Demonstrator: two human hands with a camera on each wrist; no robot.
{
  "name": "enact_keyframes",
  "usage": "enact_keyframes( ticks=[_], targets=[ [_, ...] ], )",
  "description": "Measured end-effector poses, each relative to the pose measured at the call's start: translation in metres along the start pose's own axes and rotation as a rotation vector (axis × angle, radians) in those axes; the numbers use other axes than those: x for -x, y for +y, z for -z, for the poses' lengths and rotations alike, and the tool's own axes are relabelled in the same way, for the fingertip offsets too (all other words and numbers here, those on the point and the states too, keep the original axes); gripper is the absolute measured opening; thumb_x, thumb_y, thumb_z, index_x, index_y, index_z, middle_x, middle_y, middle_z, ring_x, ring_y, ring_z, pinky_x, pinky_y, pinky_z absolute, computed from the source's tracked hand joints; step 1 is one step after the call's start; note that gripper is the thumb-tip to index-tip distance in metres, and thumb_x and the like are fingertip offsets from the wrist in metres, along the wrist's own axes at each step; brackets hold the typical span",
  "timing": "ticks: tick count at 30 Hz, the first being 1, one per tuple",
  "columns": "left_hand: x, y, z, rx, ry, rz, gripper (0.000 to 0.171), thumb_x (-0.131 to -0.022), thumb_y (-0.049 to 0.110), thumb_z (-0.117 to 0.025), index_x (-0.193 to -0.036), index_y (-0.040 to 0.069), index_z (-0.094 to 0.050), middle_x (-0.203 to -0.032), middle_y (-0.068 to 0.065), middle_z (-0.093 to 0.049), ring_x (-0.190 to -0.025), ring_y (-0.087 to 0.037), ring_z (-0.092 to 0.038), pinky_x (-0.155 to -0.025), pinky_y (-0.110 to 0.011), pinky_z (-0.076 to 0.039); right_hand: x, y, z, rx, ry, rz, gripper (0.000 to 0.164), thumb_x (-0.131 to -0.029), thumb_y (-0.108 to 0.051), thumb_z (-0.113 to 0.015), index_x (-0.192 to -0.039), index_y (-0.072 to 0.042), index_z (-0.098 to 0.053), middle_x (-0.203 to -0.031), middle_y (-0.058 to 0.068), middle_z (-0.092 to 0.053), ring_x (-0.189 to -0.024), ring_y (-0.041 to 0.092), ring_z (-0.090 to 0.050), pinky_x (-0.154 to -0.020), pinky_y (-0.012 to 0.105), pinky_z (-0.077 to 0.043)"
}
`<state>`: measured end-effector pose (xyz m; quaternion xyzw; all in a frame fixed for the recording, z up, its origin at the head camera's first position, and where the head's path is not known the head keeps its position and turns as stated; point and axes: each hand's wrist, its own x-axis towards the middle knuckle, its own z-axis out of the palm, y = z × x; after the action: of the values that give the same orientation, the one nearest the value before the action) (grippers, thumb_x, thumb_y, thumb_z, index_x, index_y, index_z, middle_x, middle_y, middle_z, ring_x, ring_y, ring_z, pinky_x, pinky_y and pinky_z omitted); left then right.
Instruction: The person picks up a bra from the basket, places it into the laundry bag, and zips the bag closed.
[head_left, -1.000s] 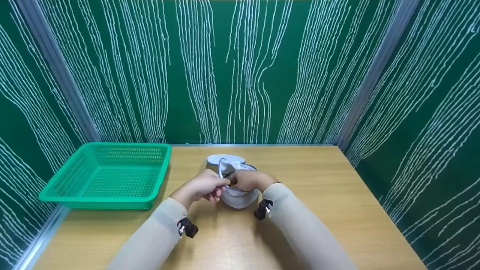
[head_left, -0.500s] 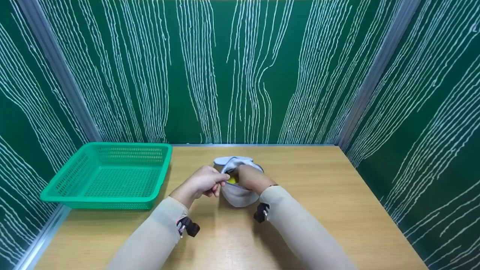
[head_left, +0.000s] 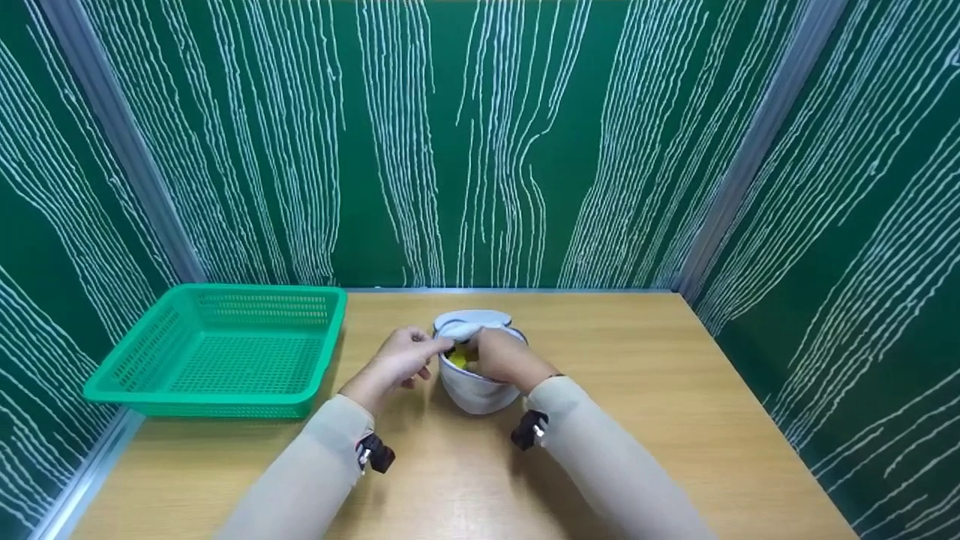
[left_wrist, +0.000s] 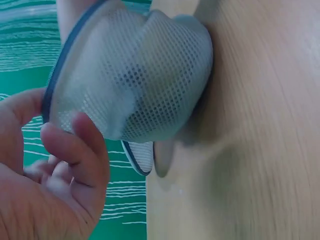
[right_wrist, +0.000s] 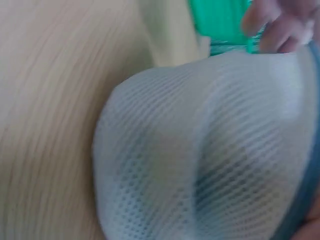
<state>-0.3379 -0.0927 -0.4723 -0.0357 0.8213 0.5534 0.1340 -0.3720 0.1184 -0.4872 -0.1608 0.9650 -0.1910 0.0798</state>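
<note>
A white mesh laundry bag (head_left: pixel 480 391) with blue-grey trim stands on the table, its round lid (head_left: pixel 472 318) folded back behind the mouth. At the bag's left rim is my left hand (head_left: pixel 405 358); the thumb reaches over the rim, and the fingers curl outside it. In the left wrist view the same hand (left_wrist: pixel 60 170) holds the edge, close to the mesh wall (left_wrist: pixel 135 80). My right hand (head_left: pixel 506 356) reaches down into the mouth, its fingers mostly hidden. Something yellow (head_left: pixel 457 358) and something dark show inside, beside those fingers.
A green plastic basket (head_left: pixel 300 405) with slotted walls stands on the left of the wooden table (head_left: pixel 637 360). Green panels (head_left: pixel 510 150) with white wavy lines enclose the back and sides. Small black wrist cameras (head_left: pixel 375 454) hang under both sleeves.
The bag's mouth has opened wider and the bag has shifted slightly right. The yellow thing has come into view. My left fingers have loosened from a tighter pinch; my right hand stays inside.
</note>
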Motion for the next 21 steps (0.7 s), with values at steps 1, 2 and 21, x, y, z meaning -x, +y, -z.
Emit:
enact_keyframes(
  ticks=[1,2,21],
  targets=[
    [-0.003,0.0,-0.001,0.003,0.033,0.002,0.037,-0.105,0.05,-0.078,-0.103,0.015,-0.067,-0.102,-0.008,-0.067,-0.079,-0.02,-0.068,-0.061,-0.029,-0.051,0.002,0.0,0.002,-0.002,0.007,0.026,0.016,-0.105,-0.021,-0.081,-0.114,-0.008,-0.085,-0.103,0.005,-0.082,-0.086,0.022,-0.067,-0.087,0.044,-0.063],
    [-0.007,0.0,-0.002,0.007,0.052,0.0,0.038,-0.106,0.052,-0.077,-0.105,0.014,-0.068,-0.106,-0.009,-0.069,-0.082,-0.021,-0.069,-0.062,-0.03,-0.053,0.005,0.0,0.004,-0.013,0.016,0.043,0.018,-0.106,-0.023,-0.081,-0.115,-0.008,-0.085,-0.104,0.006,-0.083,-0.086,0.021,-0.068,-0.087,0.044,-0.064],
    [-0.028,-0.005,0.01,-0.001,0.14,-0.095,0.025,-0.113,0.024,-0.069,-0.108,0.003,-0.081,-0.088,-0.007,-0.07,-0.062,-0.014,-0.06,-0.049,-0.021,-0.047,-0.011,0.072,0.04,-0.457,0.291,-0.136,0.031,-0.114,-0.024,-0.066,-0.13,0.0,-0.077,-0.13,0.022,-0.079,-0.124,0.037,-0.074,-0.111,0.052,-0.061]
  ],
)
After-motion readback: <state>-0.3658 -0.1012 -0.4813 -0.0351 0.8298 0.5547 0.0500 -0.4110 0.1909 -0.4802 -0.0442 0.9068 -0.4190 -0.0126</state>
